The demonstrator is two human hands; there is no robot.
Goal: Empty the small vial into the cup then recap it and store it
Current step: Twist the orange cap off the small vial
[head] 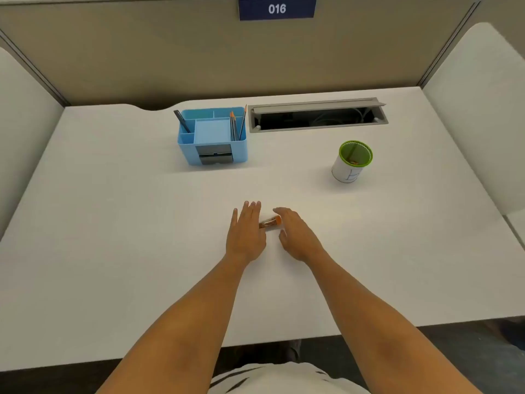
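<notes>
A small clear vial (270, 222) with an orange cap lies on its side on the white desk (113, 223), between my two hands. My left hand (246, 234) is flat, fingers straight, its edge touching the vial's bottom end. My right hand (295, 233) is open just right of the orange cap, fingers slightly curved beside it. Neither hand grips the vial. The cup (352, 162), white with a green rim and inside, stands upright at the far right, with something small in its bottom.
A blue desk organizer (213, 137) with pencils and a pen stands at the back centre. Right of it is an open grey cable tray (316, 115) set into the desk. Partition walls enclose the desk on three sides.
</notes>
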